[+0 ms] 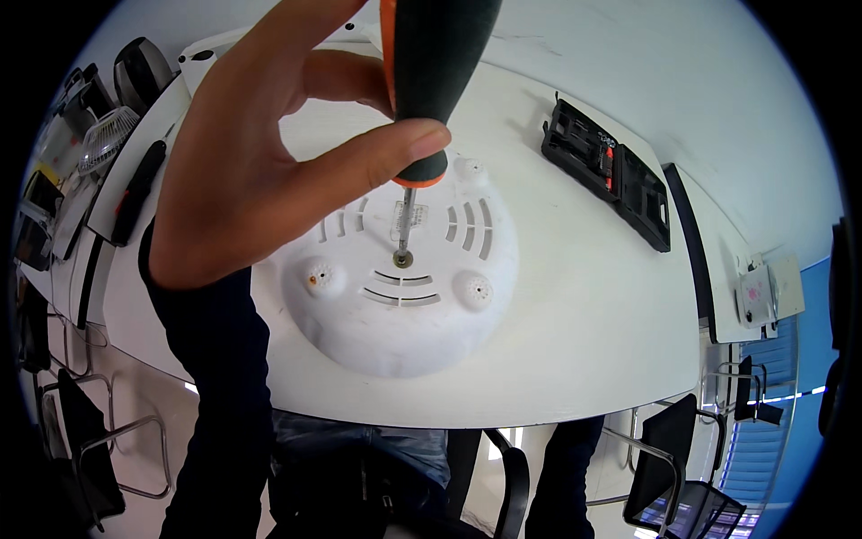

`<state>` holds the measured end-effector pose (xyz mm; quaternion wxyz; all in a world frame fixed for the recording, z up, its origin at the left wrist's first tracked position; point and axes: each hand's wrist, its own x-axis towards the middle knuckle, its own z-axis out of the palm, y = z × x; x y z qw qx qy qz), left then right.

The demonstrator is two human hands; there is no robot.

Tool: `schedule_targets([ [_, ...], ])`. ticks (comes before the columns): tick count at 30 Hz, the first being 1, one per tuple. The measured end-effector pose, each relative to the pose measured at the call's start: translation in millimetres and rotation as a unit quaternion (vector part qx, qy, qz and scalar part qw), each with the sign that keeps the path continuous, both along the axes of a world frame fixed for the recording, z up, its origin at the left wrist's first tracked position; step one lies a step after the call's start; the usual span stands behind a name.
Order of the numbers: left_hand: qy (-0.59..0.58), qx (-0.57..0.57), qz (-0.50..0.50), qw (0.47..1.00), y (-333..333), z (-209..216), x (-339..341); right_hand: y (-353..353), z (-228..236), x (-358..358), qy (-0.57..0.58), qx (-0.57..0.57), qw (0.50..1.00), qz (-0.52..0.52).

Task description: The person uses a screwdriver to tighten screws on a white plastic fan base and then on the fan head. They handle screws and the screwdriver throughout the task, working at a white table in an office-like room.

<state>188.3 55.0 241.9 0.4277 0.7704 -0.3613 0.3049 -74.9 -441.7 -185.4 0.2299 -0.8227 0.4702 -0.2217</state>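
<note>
My left hand [260, 171] reaches in from the left and grips a black-and-orange screwdriver [440, 63] by its handle, thumb across the near side. The screwdriver stands nearly upright, and its metal shaft runs down to a brass-coloured round fitting at the middle of a white round plastic base [404, 337]. Whether the tip sits in a screw is too small to tell. The base lies on the table with curved slots and round feet facing up; my hand hides part of it. My right sleeve [561, 476] hangs below the table edge, its hand hidden.
An opened black tool case [611, 166] lies at the table's far right. To the left lies another black-handled screwdriver [139, 193], near a small fan grille [108, 139] and other items. White parts [202, 58] stand behind my hand. Chairs [664, 449] stand around the white table [593, 341].
</note>
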Motion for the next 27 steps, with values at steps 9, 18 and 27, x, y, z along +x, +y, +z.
schedule_targets([
  [9,-0.071,0.245,0.021,0.967,57,-8,31,-21,20,-2,-0.077,0.133,0.988,0.006],
  [18,0.053,0.091,-0.078,0.991,31,1,19,53,65,-53,-0.371,0.529,0.763,-0.014],
  [27,0.004,0.022,-0.225,0.974,34,1,22,157,94,-74,-0.482,0.435,0.760,-0.029],
])
